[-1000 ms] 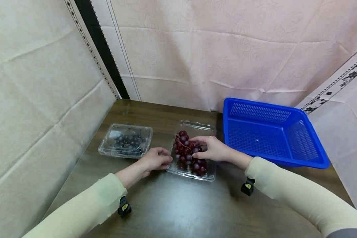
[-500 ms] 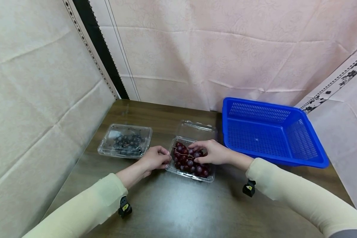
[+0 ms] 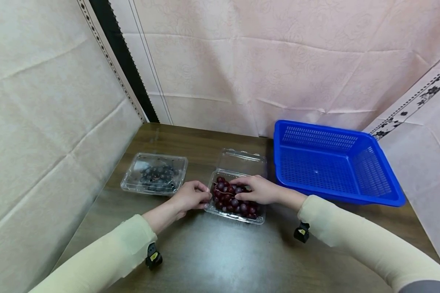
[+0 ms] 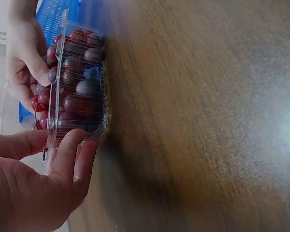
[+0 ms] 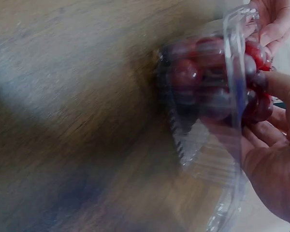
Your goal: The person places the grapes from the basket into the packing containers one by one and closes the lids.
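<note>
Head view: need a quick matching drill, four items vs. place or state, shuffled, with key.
Items
1. red grapes
2. blueberry box
3. blue basket
4. left hand

Place or state
A. holds nothing, on the table's right side
B. lid closed, left of the grape box
C. grips the left edge of the open grape box
D. in the open box, under the right hand

Pairs: 1-D, 2-B, 3-A, 4-C

The left hand (image 4: pixel 29 183) gripped the near edge of a clear clamshell box (image 4: pixel 79 92) of red grapes (image 4: pixel 77 72) on the dark wooden desk (image 4: pixel 198 121), while the right hand (image 4: pixel 26 63) rested on the grapes from above.
</note>
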Demonstrator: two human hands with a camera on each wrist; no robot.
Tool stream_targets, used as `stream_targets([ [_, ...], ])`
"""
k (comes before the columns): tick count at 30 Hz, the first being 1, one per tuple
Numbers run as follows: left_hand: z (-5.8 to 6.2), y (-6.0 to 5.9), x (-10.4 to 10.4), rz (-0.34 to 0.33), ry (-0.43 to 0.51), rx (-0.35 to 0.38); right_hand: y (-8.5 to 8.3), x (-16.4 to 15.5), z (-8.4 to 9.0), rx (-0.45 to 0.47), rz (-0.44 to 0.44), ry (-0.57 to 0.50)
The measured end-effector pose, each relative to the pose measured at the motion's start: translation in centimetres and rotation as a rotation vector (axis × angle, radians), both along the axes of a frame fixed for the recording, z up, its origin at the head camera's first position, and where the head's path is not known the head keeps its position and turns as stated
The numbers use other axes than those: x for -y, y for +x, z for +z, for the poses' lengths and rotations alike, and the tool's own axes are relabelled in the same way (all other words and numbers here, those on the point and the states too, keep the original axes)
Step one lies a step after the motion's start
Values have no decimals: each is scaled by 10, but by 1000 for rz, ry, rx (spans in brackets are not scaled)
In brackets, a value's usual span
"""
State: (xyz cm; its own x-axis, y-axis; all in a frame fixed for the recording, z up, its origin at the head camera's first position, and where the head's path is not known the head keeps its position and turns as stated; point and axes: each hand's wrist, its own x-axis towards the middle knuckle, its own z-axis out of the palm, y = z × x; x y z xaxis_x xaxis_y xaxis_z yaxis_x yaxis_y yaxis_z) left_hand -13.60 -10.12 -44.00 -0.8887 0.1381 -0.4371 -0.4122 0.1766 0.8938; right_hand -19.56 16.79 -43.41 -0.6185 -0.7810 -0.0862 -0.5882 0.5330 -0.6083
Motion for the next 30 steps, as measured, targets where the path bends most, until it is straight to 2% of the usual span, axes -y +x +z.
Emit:
stream_targets([
  [5, -2, 2, 3, 13, 5, 5, 4, 3, 5, -8, -35, -14],
  [10, -2, 5, 5, 18, 1, 0, 8, 0, 13, 66, -101, -77],
  [16, -2, 9, 8, 38, 6, -6, 7, -1, 26, 134, -207, -202],
  [20, -3, 13, 9, 45, -3, -12, 5, 0, 34, 266, -345, -288],
  [24, -3, 15, 9, 48, -4, -27, 2, 1, 41, 461, -468, -392],
  [27, -3, 17, 9, 52, -11, -37, -2, 4, 45, 597, -509, -470],
  [30, -2, 20, 10, 60, -19, -37, -7, 7, 48, 687, -540, -522],
])
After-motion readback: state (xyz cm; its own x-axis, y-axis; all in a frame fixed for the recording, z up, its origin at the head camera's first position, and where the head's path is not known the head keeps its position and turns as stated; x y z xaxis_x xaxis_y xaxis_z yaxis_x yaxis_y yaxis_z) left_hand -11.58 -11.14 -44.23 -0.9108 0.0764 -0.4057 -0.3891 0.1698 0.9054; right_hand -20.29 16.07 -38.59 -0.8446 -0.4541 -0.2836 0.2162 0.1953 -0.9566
